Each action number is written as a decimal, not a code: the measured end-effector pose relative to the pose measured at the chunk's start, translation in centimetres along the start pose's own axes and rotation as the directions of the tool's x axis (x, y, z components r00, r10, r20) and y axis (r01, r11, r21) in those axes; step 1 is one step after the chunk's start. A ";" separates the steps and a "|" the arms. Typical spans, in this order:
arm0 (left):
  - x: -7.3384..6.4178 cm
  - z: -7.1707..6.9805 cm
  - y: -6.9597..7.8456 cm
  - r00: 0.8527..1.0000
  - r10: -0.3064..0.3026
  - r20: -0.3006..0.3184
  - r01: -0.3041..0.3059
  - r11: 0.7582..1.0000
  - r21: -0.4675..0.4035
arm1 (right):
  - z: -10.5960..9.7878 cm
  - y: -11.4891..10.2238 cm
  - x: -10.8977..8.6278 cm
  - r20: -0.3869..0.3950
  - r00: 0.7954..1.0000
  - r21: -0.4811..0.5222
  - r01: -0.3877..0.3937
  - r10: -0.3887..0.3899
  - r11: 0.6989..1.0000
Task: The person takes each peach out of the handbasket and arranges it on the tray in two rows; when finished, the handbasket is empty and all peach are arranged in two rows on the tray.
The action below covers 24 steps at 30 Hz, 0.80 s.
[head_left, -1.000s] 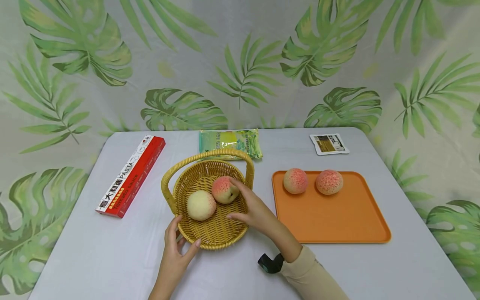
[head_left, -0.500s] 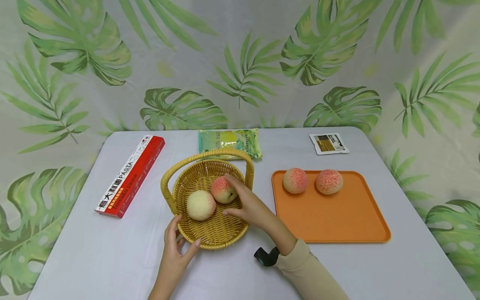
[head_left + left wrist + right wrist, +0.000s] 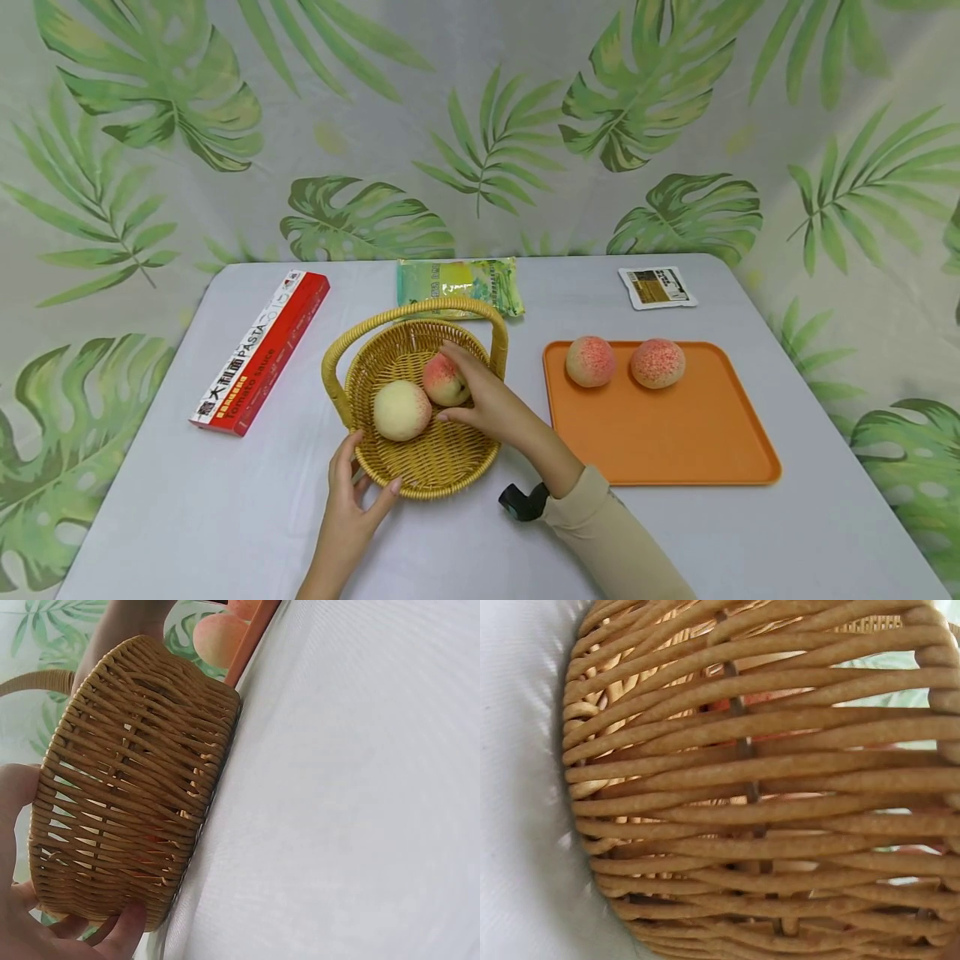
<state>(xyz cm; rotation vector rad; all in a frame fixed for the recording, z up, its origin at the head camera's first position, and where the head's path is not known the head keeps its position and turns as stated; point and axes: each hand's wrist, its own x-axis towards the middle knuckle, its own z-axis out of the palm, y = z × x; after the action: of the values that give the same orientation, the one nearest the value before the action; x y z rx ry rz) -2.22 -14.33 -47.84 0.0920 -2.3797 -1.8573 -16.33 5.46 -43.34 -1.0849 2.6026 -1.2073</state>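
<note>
In the head view, a round wicker basket [image 3: 431,475] with an arched handle [image 3: 408,310] stands on the table, holding two peaches. The paler peach [image 3: 402,411] lies at its left. My right hand [image 3: 491,400] reaches in over the right side and grips the redder peach [image 3: 442,379], fingers over its far side and thumb tip at its near edge. My left hand [image 3: 356,496] holds the basket's near-left side. In the left wrist view, the left thumb is at the rim and the fingertips [image 3: 127,922] press the wicker wall. Wicker hides the right hand in its wrist view.
Right of the basket is an orange tray [image 3: 667,442] with two peaches [image 3: 591,362] along its far edge. A red pasta box [image 3: 262,354] lies at left, a green packet [image 3: 461,283] behind the basket, and a small white pouch [image 3: 658,288] at back right.
My right hand has moved slightly left, its thumb coming in close to the redder peach, which has shifted a little left. The left hand and the basket have stayed still.
</note>
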 end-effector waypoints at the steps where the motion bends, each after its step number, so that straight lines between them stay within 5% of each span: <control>1: 0.0 0.0 0.0 1.000 0.000 0.000 0.000 1.000 -0.001 | 0.0 0.0 0.1 0.004 1.000 -0.002 -0.006 0.006 1.000; 16: 0.0 0.0 -0.1 1.000 -0.004 0.000 0.004 1.000 -0.009 | -0.4 -0.1 1.3 0.100 0.992 0.002 -0.078 0.078 0.997; 24: 0.0 0.0 -0.2 1.000 0.001 -0.006 -0.001 1.000 -0.007 | -0.3 -0.5 1.7 0.146 0.982 -0.075 -0.111 0.121 0.991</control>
<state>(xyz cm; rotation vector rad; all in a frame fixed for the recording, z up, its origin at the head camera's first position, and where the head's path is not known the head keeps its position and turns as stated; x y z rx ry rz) -2.26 -14.36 -48.09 0.0951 -2.3687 -1.8628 -17.43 4.38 -42.48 -0.9774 2.5674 -0.9818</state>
